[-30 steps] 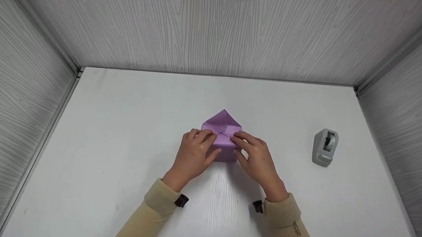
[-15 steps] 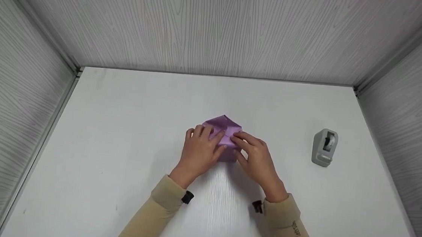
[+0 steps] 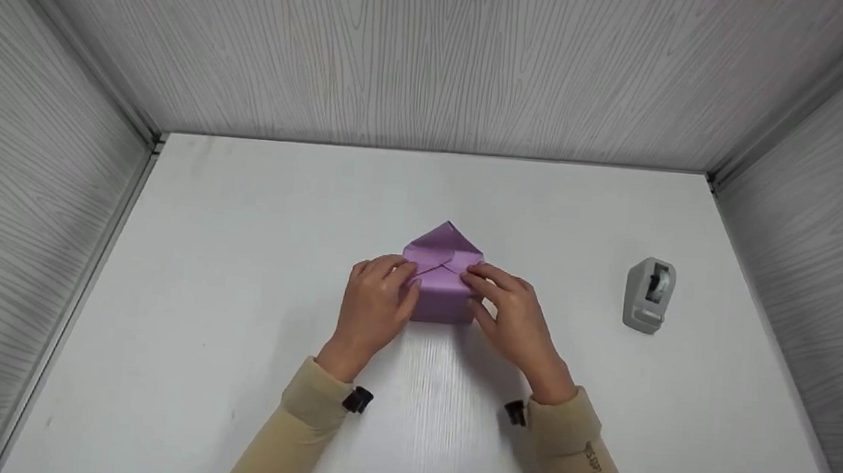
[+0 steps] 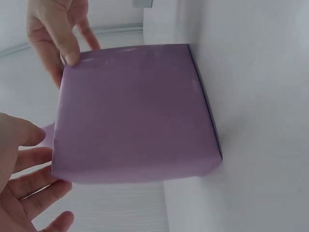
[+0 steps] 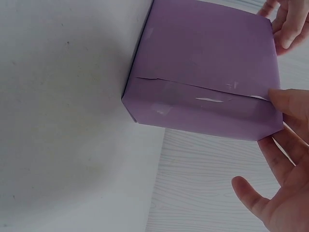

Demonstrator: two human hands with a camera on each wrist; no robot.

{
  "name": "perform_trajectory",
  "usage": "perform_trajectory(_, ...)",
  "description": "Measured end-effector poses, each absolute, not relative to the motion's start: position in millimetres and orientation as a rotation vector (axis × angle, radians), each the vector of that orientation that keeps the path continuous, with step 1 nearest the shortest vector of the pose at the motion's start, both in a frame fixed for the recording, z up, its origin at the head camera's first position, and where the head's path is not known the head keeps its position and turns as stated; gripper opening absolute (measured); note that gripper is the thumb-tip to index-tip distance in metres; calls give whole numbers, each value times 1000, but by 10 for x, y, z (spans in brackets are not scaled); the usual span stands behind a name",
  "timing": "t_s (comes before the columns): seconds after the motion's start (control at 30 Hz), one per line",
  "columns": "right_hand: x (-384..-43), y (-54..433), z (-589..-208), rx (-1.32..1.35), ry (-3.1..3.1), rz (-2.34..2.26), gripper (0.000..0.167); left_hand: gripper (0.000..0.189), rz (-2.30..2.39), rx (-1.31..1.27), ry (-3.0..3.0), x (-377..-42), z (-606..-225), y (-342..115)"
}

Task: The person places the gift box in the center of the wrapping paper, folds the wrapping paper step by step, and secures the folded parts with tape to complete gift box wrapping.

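Observation:
A box wrapped in purple paper [image 3: 443, 307] stands on the white table. Its upper paper is folded into overlapping diagonal flaps, and a pointed flap [image 3: 445, 237] rises at the far side. My left hand [image 3: 373, 300] is at the box's left upper edge, fingers loosely extended and touching the paper, thumb close by. At the opposite edge my right hand [image 3: 516, 323] holds the box, its thumb [image 5: 288, 102] on the near face and fingers along the side. The right wrist view shows a paper seam with small white slits [image 5: 210, 100] and shiny patches.
To the right on the table [image 3: 240, 252] stands a grey tape dispenser [image 3: 648, 296] with a roll in it. Wood-patterned panels [image 3: 435, 57] enclose the table at the back and both sides.
My left hand moved right over the flaps, then back left to the box's edge, uncovering the folds. The pointed flap dipped and rose again. My right hand stayed in place.

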State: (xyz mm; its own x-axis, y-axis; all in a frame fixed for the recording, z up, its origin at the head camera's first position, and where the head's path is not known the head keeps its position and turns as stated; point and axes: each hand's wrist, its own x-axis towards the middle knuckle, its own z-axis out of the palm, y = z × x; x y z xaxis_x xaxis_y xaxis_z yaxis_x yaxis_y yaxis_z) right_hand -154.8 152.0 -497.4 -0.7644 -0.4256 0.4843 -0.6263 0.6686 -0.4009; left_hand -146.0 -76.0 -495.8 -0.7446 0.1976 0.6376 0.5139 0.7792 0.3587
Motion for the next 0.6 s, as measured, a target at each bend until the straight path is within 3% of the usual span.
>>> perform_trajectory(0.33, -1535, 1526, -4961, 836, -2537, 834, 34, 10, -886, -559, -2385, -1554, -4972, -902)
perform_trajectory(0.6, -1550, 1533, -4959, 839, -2533, 829, 33, 13, -1075, -431, -2510, -1769, -4879, -964)
